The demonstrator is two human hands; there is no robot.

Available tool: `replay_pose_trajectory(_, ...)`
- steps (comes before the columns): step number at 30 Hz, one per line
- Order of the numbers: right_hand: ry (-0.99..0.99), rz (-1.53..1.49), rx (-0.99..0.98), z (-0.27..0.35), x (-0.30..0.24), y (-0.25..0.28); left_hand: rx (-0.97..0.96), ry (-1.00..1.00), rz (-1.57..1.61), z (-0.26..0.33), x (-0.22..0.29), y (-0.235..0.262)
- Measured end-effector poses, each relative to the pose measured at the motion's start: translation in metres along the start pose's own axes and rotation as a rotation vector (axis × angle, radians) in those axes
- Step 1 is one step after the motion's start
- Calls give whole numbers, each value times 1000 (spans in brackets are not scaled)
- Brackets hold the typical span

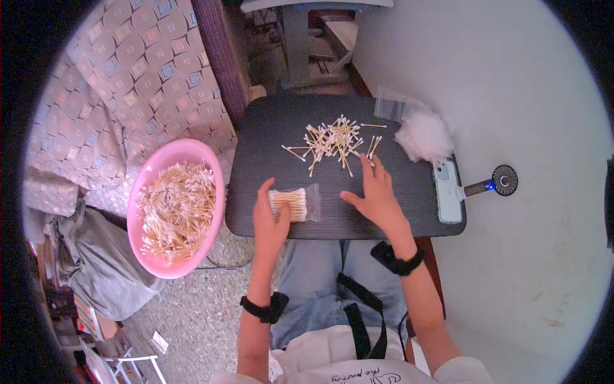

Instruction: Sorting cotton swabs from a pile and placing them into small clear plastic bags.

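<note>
At the near edge of the black table [268, 147], my left hand [265, 221] is closed on a small clear bag of cotton swabs [297, 203], its thumb lying over the front. The swabs inside lie side by side, and the bag's clear end points right. My right hand [380, 197] is open, thumb spread away from stretched fingers, palm over the table. Its fingertips reach a few loose swabs at the right side of a scattered pile of cotton swabs [336, 137]. Whether they touch those swabs I cannot tell.
A pink basin [134, 221] full of cotton swabs stands left of the table. At the table's right lie clear plastic bags [423, 136] and a light-coloured phone [448, 195], with a small black fan [504, 180] beside it. A white wall [531, 256] borders the right.
</note>
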State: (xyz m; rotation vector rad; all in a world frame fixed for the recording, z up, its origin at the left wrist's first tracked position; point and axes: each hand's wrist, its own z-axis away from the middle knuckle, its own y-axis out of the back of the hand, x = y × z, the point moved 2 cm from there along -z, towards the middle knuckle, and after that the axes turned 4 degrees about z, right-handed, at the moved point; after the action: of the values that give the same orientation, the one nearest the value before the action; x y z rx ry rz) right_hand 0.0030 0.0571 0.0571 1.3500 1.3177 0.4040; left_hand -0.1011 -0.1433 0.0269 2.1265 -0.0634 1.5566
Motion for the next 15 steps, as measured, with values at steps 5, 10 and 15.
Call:
replay_pose_trajectory(5, -226, 171, -290, -41, 10, -15, 21, -176, -276, -17, -19, 0)
replay_pose_trajectory(10, -178, 335, -151, -73, 16, -41, 57, -273, -372, -16, -15, -5)
replay_pose_trajectory(15, -198, 453, -211, -88, 7, -41, 96, -234, -311, -15, -17, -3)
